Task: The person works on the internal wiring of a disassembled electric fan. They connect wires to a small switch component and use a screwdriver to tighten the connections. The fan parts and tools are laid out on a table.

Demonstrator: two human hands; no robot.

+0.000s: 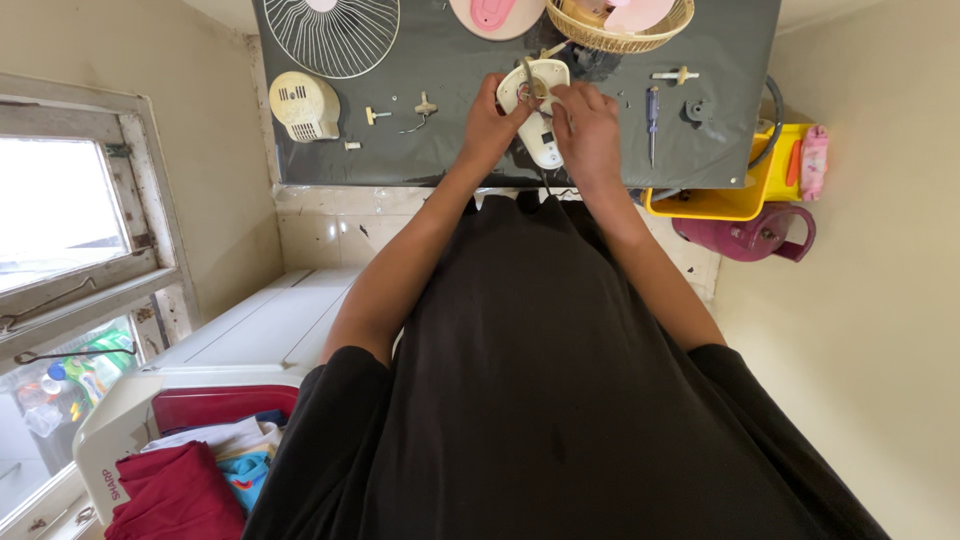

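Both hands, left hand [490, 125] and right hand [588, 130], are gripping the cream fan housing [538, 120], fingers clenched on it. Fan is sitting half apart: grille [330, 35], rear cover [303, 105], screwdriver [652, 115] lying loose on the table [420, 165].

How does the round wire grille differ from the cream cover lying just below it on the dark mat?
The wire grille is white, flat, open spokes, and larger; the cream cover is solid, domed, with small vent slots, and smaller. The grille is cut off by the picture's edge; the cover shows whole. Both lie untouched, left of the hands.
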